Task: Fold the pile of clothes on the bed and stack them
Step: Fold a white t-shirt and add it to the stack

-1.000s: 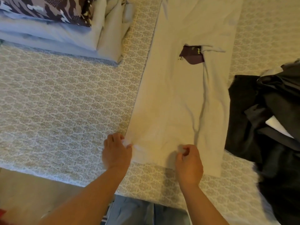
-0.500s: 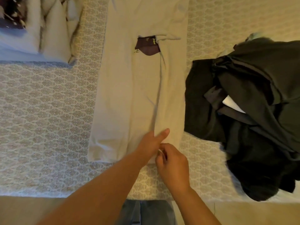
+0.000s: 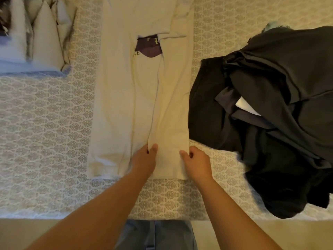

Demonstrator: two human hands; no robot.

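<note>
Because the cream shirt (image 3: 126, 98) lies lengthwise on the patterned bed (image 3: 45, 134) with its right-hand panel already folded inward, the whole fold depends on how the two hands hold the near hem. The left hand (image 3: 144, 159) pinches the inner edge of that folded panel between thumb and fingers, and the right hand (image 3: 196, 163) grips the outer edge with its thumb on top and fingers curled under the cloth. If either pinch catches only the top layer, lifting would probably peel the panel open and undo the fold. The far end of the shirt, near the purple print (image 3: 148, 46), has a loose flap lying crooked, so carrying the hem up to it could trap a wrinkle. The dark pile of unfolded clothes (image 3: 270, 112) lies just beside the shirt's right edge and could be dragged along or snag the fold. The folded stack (image 3: 36, 42) sits well apart at the far left.
</note>
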